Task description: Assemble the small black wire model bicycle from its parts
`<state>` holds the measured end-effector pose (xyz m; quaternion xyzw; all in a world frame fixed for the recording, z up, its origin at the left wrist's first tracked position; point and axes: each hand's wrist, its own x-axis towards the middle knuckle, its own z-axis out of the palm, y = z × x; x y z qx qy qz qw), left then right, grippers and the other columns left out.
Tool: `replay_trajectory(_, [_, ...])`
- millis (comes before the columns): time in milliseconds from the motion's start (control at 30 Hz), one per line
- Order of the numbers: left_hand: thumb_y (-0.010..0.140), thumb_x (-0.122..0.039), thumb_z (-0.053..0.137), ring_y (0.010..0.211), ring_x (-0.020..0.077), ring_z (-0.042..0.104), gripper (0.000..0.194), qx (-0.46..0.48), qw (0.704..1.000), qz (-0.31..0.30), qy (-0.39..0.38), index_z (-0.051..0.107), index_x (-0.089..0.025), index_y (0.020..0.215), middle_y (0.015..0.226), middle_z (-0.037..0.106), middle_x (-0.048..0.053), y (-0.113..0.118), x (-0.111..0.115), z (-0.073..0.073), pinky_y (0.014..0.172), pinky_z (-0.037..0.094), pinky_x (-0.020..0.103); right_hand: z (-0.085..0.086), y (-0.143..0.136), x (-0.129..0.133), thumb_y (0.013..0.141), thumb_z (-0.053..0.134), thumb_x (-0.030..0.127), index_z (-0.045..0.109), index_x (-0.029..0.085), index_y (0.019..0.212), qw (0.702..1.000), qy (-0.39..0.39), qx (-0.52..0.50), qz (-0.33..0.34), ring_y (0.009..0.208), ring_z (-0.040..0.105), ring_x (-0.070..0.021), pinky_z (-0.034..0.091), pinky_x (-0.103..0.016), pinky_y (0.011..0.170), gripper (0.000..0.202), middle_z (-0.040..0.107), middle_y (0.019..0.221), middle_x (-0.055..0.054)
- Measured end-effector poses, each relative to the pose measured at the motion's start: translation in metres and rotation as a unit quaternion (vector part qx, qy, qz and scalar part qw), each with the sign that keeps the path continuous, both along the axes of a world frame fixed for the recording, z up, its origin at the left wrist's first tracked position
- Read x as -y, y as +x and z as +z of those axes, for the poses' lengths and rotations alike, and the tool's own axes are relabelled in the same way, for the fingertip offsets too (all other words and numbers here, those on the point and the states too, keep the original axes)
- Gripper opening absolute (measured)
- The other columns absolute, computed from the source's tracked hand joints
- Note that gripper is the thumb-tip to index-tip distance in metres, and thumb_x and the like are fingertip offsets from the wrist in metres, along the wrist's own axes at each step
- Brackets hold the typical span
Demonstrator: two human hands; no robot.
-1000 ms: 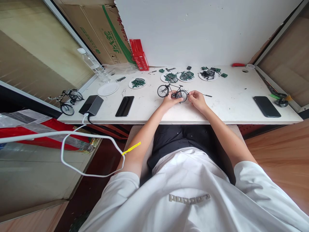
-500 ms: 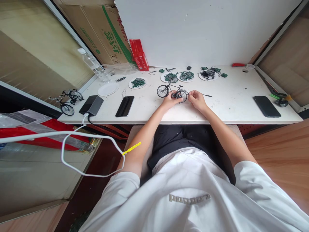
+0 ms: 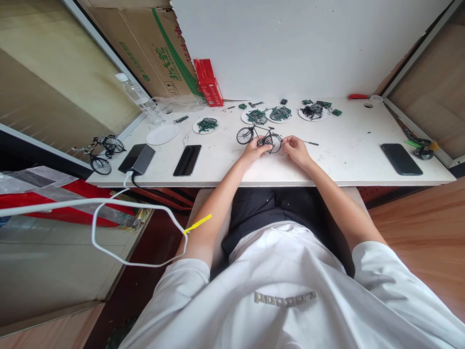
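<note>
A small black model bicycle [image 3: 269, 130] is held upright just above the near part of the table, its front wheel to the left. My left hand [image 3: 254, 151] is closed on its lower frame, the thumb lying across the rear wheel [image 3: 276, 144]. At the right edge of that wheel, my right hand [image 3: 296, 149] is closed in a pinch; what its fingertips grip is too small to make out. A thin dark rod [image 3: 311, 143] lies just right of my right hand.
Plates of green and black parts [image 3: 280, 113] stand behind the bicycle. Another model bicycle [image 3: 100, 154], a black power adapter [image 3: 136, 159] and a phone [image 3: 187, 160] are on the left. A second phone [image 3: 401, 160] lies right. A white cable [image 3: 95, 228] hangs over my left arm.
My left thumb has shifted slightly up on the rear wheel. The bicycle and my right hand stay in nearly the same place.
</note>
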<state>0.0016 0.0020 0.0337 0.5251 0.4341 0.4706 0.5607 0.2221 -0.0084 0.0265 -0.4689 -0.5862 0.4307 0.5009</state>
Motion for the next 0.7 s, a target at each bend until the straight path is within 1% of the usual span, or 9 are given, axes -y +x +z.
replay_trajectory(67, [0.08,-0.028,0.085,0.084,0.0149,0.072,0.036,0.007,1.0,0.011,-0.001,0.067,-0.022,0.111,0.104,0.078,0.003,0.0007,-0.0031,-0.0014,0.069,0.052,0.024,0.0004,-0.0003,-0.0001,0.086,0.09,0.056,0.068,0.027,0.098,1.0,-0.003,0.002,0.0,0.071,0.061,-0.0186,0.044,-0.028,0.052,0.039,0.068,0.077,-0.002])
replay_trajectory(167, [0.087,-0.027,0.076,0.075,0.0131,0.07,0.024,0.015,0.999,0.034,-0.001,0.069,-0.023,0.109,0.094,0.076,0.001,0.0014,-0.0083,-0.0045,0.063,0.051,0.021,0.0009,-0.0011,-0.0001,0.086,0.09,0.056,0.067,0.026,0.098,1.0,-0.005,0.003,0.004,0.072,0.062,-0.019,0.046,-0.028,0.053,0.039,0.069,0.078,-0.002])
replay_trajectory(233, [0.089,-0.028,0.074,0.072,0.0132,0.069,0.02,0.024,0.999,0.043,0.002,0.07,-0.022,0.108,0.09,0.074,0.0,0.0016,-0.0106,-0.0058,0.061,0.051,0.022,0.0011,-0.0017,0.0002,0.087,0.09,0.054,0.066,0.026,0.098,1.0,-0.006,0.004,0.006,0.072,0.062,-0.0187,0.048,-0.028,0.055,0.038,0.069,0.077,-0.002])
replay_trajectory(300, [0.09,-0.029,0.073,0.072,0.014,0.069,0.018,0.031,0.998,0.045,0.01,0.069,-0.022,0.106,0.092,0.074,0.001,0.0016,-0.0113,-0.0059,0.06,0.051,0.023,0.0013,-0.0022,0.0007,0.088,0.089,0.052,0.066,0.026,0.097,1.0,-0.006,0.004,0.007,0.073,0.063,-0.0185,0.05,-0.029,0.058,0.036,0.07,0.078,-0.001])
replay_trajectory(433, [0.09,-0.038,0.075,0.079,0.0167,0.07,0.023,0.02,0.999,0.041,0.027,0.067,-0.022,0.104,0.099,0.074,0.004,0.0019,-0.0095,-0.0043,0.063,0.051,0.024,0.0022,-0.0026,0.0029,0.09,0.088,0.049,0.067,0.025,0.098,1.0,-0.005,0.008,0.007,0.075,0.065,-0.0192,0.053,-0.03,0.061,0.032,0.071,0.078,-0.002])
replay_trajectory(600, [0.087,-0.052,0.085,0.08,0.0193,0.069,0.04,-0.016,0.996,0.063,0.054,0.068,-0.022,0.108,0.094,0.072,0.004,0.0031,-0.0089,-0.0052,0.07,0.051,0.029,0.0043,-0.0022,0.0052,0.088,0.089,0.049,0.068,0.025,0.099,1.0,0.005,0.01,0.009,0.076,0.065,-0.0187,0.052,-0.028,0.061,0.034,0.071,0.08,-0.002])
replay_trajectory(700, [0.09,-0.053,0.085,0.078,0.0184,0.069,0.039,-0.029,0.994,0.071,0.081,0.07,-0.022,0.107,0.095,0.074,0.004,0.0028,-0.0105,-0.0092,0.068,0.051,0.028,0.0051,-0.0021,0.0058,0.087,0.089,0.05,0.068,0.025,0.1,1.0,0.011,0.019,0.016,0.077,0.065,-0.0187,0.051,-0.028,0.061,0.035,0.072,0.082,-0.002])
